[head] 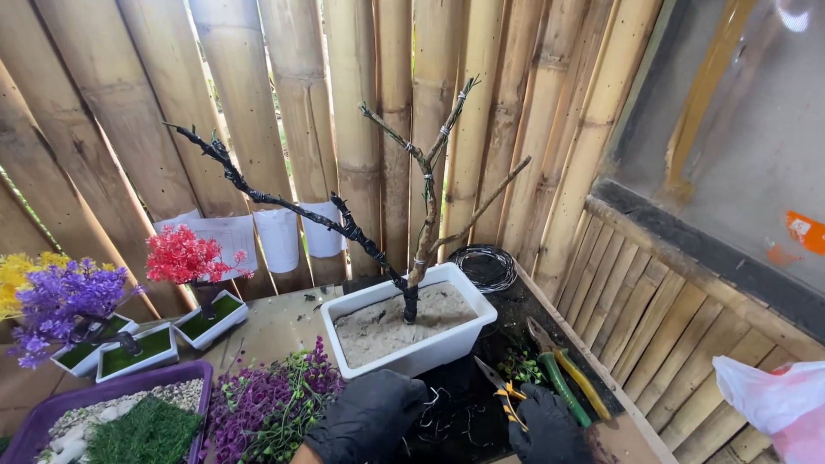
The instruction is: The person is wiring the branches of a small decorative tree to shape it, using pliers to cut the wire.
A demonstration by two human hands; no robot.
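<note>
A white rectangular pot (411, 352) filled with sand holds a bare artificial tree (419, 241) of wire-wrapped branches, one long black branch (275, 202) reaching left. My left hand (368, 419), in a black glove, rests just in front of the pot's near wall with nothing in it. My right hand (548, 428), also gloved in black, lies at the bottom edge, touching small yellow-handled cutters (505, 391). Beside it are pliers (567, 374) with green and yellow handles.
A coil of black wire (485, 266) lies behind the pot. Left are small potted fake trees, red (185, 256), purple (64, 301) and yellow (19, 277). A purple tray (64, 404) holds pebbles and fake grass. Purple artificial flowers (266, 408) lie nearby. A pink bag (778, 404) sits right.
</note>
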